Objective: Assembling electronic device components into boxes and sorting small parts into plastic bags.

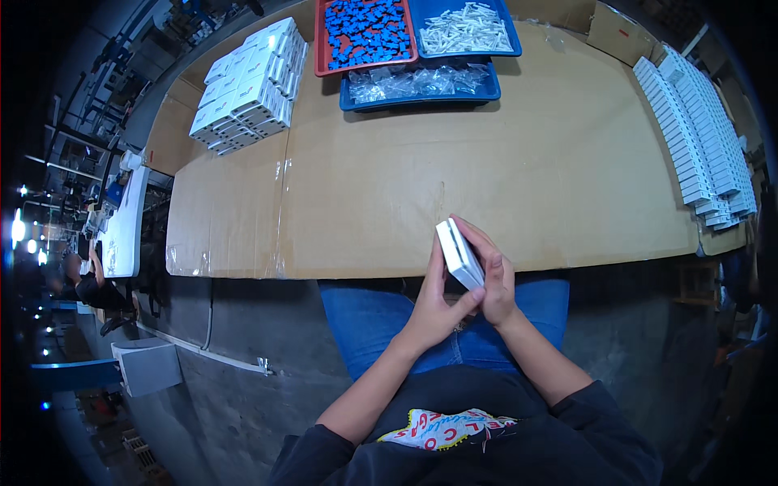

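We've got the white box pinched between our left hand and right hand, long axis slanting away-left, at the near edge of the table.

Cardboard-covered tabletop — stacked white boxes left, red tray and blue trays beyond, white box rows right.

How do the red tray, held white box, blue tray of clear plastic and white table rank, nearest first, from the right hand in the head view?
1. White box: held, touching the right hand.
2. Blue tray of clear plastic: ahead, slightly left.
3. Red tray: beyond that, farther left.
4. White table: far left, in the background.
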A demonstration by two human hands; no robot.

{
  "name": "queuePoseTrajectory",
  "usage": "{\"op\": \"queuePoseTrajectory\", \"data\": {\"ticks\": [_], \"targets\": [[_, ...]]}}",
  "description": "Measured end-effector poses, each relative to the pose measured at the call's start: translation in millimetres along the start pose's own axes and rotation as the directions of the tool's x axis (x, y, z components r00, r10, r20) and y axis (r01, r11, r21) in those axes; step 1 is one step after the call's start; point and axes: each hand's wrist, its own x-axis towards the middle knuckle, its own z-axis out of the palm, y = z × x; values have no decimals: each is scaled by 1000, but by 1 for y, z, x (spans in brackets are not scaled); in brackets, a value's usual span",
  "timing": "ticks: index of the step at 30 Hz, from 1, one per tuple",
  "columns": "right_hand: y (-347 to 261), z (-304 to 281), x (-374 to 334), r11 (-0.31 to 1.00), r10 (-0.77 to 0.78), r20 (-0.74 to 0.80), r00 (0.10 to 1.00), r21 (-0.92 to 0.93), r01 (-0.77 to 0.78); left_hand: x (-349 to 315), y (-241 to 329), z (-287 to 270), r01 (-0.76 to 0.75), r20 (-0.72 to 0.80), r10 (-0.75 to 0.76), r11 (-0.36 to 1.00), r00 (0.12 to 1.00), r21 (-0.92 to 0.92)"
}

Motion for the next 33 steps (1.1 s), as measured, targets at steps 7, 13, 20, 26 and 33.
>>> {"op": "queuePoseTrajectory", "data": {"ticks": [7, 13, 20, 26, 33], "targets": [[1, -7, 1, 991, 16, 188, 982, -130, 9, 9, 2, -13, 109, -266, -281, 849, 922, -518], [10, -1, -8, 964, 66, 234, 970, -265, -2, 9, 0, -9, 137, -271, -334, 820, 903, -555], [18, 5, -10, 894, -53, 235, 970, -421, 151, 6, -13, -3, 96, -444, -266, 924, 856, -370], [28, 4, -13, 788, -179, 259, 949, -540, 296, 6, -15, 0, 186, -413, -341, 910, 845, -371], [26, 8, -16, 726, -234, 253, 939, -597, 342, 8, 0, 7, 156, -416, -290, 932, 862, -327]]}}
